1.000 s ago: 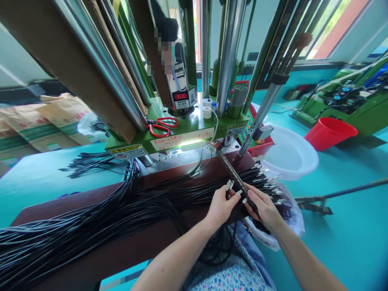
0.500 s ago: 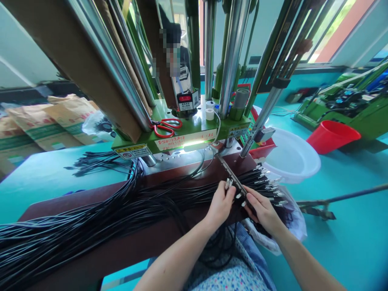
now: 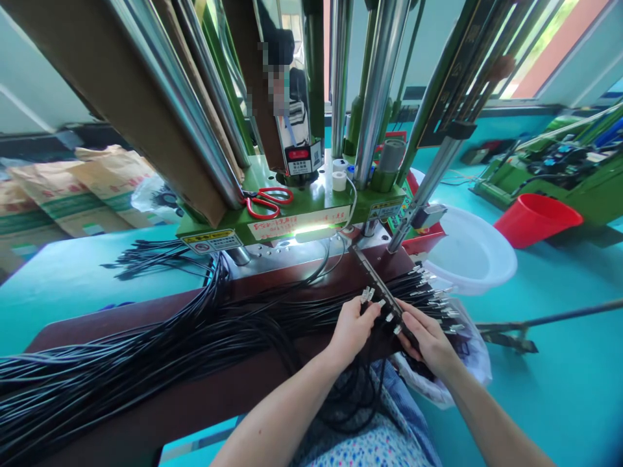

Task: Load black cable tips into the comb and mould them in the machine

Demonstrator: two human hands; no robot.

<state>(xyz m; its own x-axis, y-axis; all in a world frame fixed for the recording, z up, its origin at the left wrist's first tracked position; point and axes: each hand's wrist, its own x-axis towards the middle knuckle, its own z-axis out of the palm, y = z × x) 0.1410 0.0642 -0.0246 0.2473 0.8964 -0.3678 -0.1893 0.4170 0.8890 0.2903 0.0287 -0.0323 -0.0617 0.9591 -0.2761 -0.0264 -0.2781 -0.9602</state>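
Note:
My left hand is closed round several black cables whose silver plugs stick up past the thumb and fingertips. In my right hand is the lower end of a long, narrow metal bar with notches along it, gripped between thumb and fingers. The bar slants up and away, its far end near the machine's plate. A few silver connectors sit along the bar's near left edge, between the two hands. Behind the hands lies a thick bundle of black cables, with silver plug ends at its right.
A green press machine with steel columns stands ahead; red-handled scissors lie on it. To the right are a white basin, a red bucket and a lined basket. Paper sacks stand at left.
My left hand has drawn slightly left and away from the bar, so the connectors along the bar show more clearly. My right hand keeps its grip on the bar and has shifted slightly right.

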